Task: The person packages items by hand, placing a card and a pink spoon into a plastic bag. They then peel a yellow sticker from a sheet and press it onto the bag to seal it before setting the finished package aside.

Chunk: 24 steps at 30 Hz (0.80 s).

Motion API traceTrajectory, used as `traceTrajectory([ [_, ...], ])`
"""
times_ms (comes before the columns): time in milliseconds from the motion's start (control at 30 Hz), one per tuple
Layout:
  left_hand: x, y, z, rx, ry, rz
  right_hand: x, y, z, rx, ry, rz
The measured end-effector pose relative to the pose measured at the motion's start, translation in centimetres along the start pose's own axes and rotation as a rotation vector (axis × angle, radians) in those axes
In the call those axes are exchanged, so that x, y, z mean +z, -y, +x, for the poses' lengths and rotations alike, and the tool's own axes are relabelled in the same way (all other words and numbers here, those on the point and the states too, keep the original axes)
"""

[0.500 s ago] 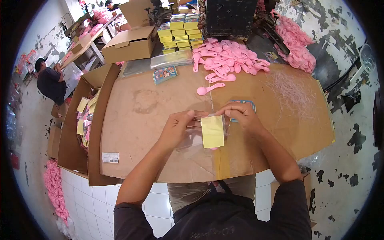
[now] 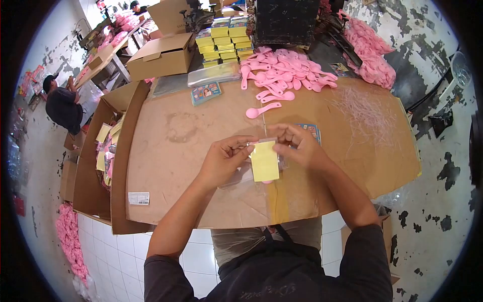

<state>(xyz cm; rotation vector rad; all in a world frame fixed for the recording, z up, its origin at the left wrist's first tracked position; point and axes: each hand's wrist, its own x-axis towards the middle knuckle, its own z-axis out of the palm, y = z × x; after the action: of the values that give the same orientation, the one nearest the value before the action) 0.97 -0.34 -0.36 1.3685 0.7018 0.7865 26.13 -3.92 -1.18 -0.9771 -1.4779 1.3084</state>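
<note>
A clear plastic bag (image 2: 282, 164) hangs between my two hands above the cardboard sheet. It has a yellow card (image 2: 264, 162) in it, and a bit of pink (image 2: 267, 182) shows under the card's lower edge. My left hand (image 2: 226, 157) pinches the bag's upper left edge between thumb and fingers. At the upper right corner, my right hand (image 2: 303, 146) grips the bag with its thumb against the card's side and its fingers curled. Partly hidden behind my right hand lies a blue printed card (image 2: 313, 132).
Pink spoons (image 2: 287, 70) lie heaped at the back, near stacked yellow-edged cards (image 2: 229, 38) and clear bags (image 2: 215, 75). Blue cards (image 2: 206, 93) lie nearer. An open carton (image 2: 132, 166) of packets stands left, and plastic strands (image 2: 365, 113) lie right. Another person (image 2: 63, 108) is at far left.
The bag and yellow card have risen slightly and the card looks flatter. My right hand's fingers have lifted and its thumb has moved to the card's right side; my left thumb has shifted to the card's edge.
</note>
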Motion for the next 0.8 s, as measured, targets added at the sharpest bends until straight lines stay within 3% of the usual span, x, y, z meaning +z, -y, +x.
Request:
traceTrajectory([
  [167,0.6,-1.1,-0.2,0.134,-0.089,-0.095,0.6,0.2,-0.1,0.021,0.122,0.049],
  [267,1.1,-0.4,-0.1,0.104,-0.046,-0.119,0.4,0.6,0.1,-0.028,0.107,0.063],
  [367,-1.8,-1.1,-0.2,-0.16,0.164,0.114,-0.5,1.0,0.2,-0.077,0.03,0.043],
  [433,-3.6,-3.0,-0.7,-0.101,-0.069,0.24,-2.1,1.8,0.2,-0.046,-0.139,-0.303],
  [500,-8.1,-1.6,-0.7,0.193,-0.411,0.06,-4.1,2.2,0.0,-0.05,-0.268,-0.52],
  [567,-8.2,-5.6,-0.9,0.62,-0.754,-0.271,-6.4,2.1,-0.1,-0.095,-0.349,-0.612],
  [600,-9.2,-6.3,-1.1,0.72,-0.867,-0.411,-7.6,1.8,-0.3,-0.117,-0.33,-0.743],
  [667,-9.6,-5.7,-1.0,0.697,-0.792,-0.467,-9.7,1.4,-0.7,-0.165,-0.281,-1.004],
  [733,-9.0,-2.2,0.1,0.513,-0.671,-0.072,-10.1,1.7,-1.1,-0.124,-0.244,-1.06],
  [800,-4.5,-1.7,0.8,0.219,-0.516,0.325,-10.4,1.4,-1.2,-0.094,-0.192,-1.064],
])
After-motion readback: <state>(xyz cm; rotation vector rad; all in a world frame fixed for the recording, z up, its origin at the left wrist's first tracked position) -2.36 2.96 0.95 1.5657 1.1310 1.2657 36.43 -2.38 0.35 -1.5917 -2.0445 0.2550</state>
